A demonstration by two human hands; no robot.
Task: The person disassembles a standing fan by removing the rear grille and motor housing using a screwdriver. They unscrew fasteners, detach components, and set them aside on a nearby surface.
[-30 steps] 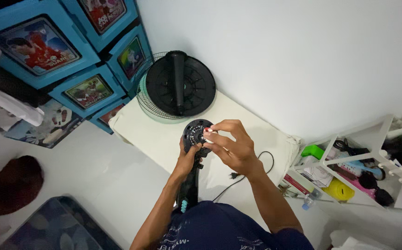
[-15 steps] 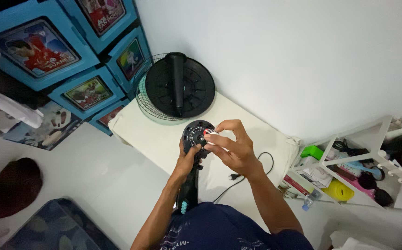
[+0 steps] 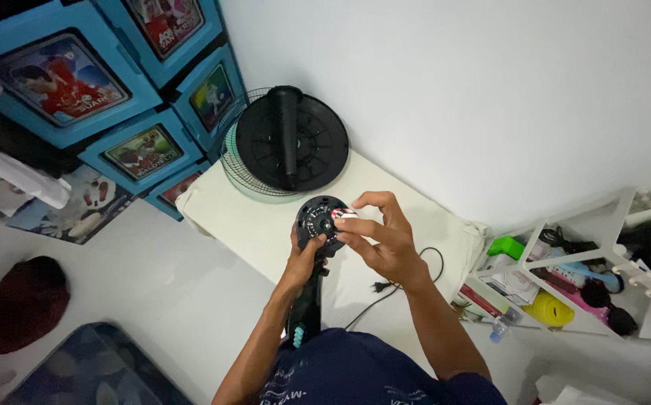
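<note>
A black round fan motor head (image 3: pixel 318 219) on a black stem is held up over a white mattress (image 3: pixel 250 225). My left hand (image 3: pixel 304 259) grips the stem just below the head. My right hand (image 3: pixel 378 236) reaches over from the right, its fingertips pinching a small white and red part at the centre of the motor face. A black power cord (image 3: pixel 404 281) trails from under my right wrist across the mattress.
A black round fan base with its upright post (image 3: pixel 292 139) lies on a wire fan grille (image 3: pixel 239 161) at the mattress's far end. Blue drawer units (image 3: pixel 108 97) stand on the left. A white rack (image 3: pixel 565 277) with clutter stands on the right. A dark red cushion (image 3: pixel 18 304) lies on the floor.
My hands and the motor head stay in nearly the same place. The fingers of my right hand have shifted slightly on the centre of the motor face.
</note>
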